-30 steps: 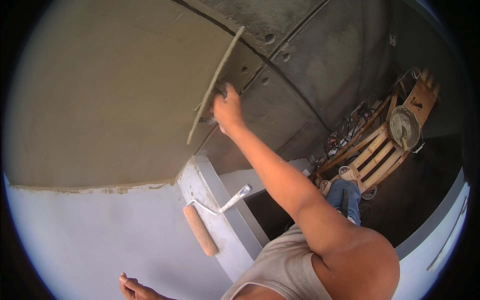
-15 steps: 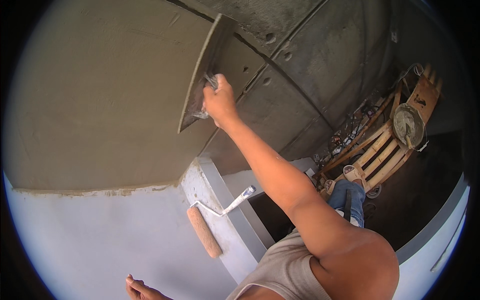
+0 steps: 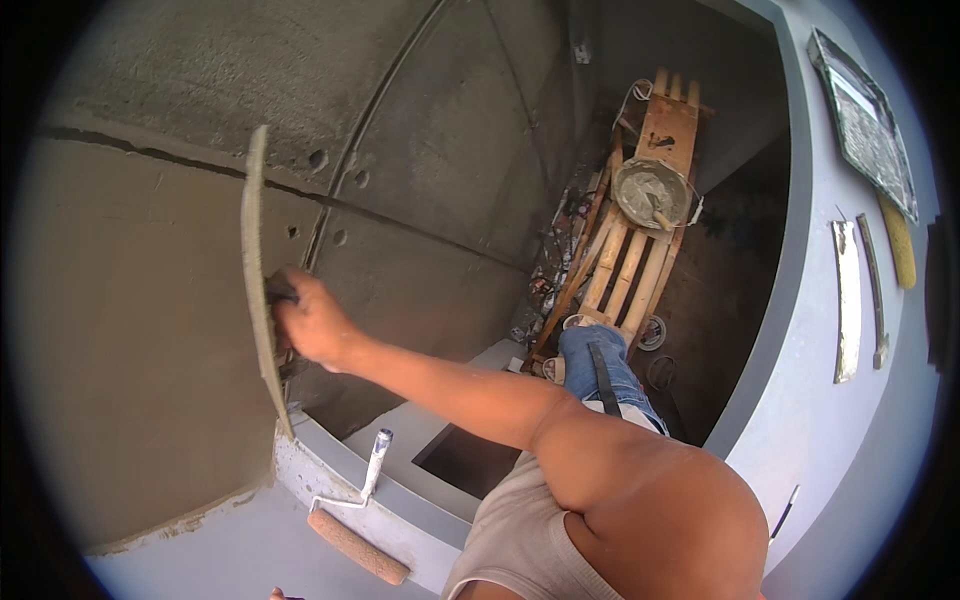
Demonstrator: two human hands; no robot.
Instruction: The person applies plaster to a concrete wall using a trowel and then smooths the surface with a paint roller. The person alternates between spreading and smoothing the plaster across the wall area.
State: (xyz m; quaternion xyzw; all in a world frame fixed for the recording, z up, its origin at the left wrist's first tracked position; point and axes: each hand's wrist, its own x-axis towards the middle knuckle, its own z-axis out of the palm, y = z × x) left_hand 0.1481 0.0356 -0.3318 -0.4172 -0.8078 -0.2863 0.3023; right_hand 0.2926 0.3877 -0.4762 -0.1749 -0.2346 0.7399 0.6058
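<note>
My right hand (image 3: pixel 320 320) is closed round the handle of a long plastering trowel (image 3: pixel 257 250), arm stretched out to the left. The trowel's broad blade shows nearly edge-on, upright against the grey plastered wall (image 3: pixel 140 340); whether it presses on the surface cannot be told. Its lower end reaches the corner of a white ledge (image 3: pixel 430 525). Of my left hand (image 3: pixel 283 594) only a fingertip shows at the bottom edge, the rest being out of the picture. A paint roller (image 3: pixel 355 548) with a pinkish sleeve lies on the ledge below the trowel.
My feet rest on a bamboo-and-plank platform (image 3: pixel 625 275), with a bucket (image 3: pixel 652 190) of grey mortar farther along it. At right, a white ledge (image 3: pixel 800 440) holds a paint tray (image 3: pixel 865 110) and several narrow tools. Rubble (image 3: pixel 555 265) lies beside the platform.
The view has swung right, bringing the right ledge and tray in. The trowel has turned from slanted to nearly upright and come down toward the ledge corner. My left hand has mostly left the picture.
</note>
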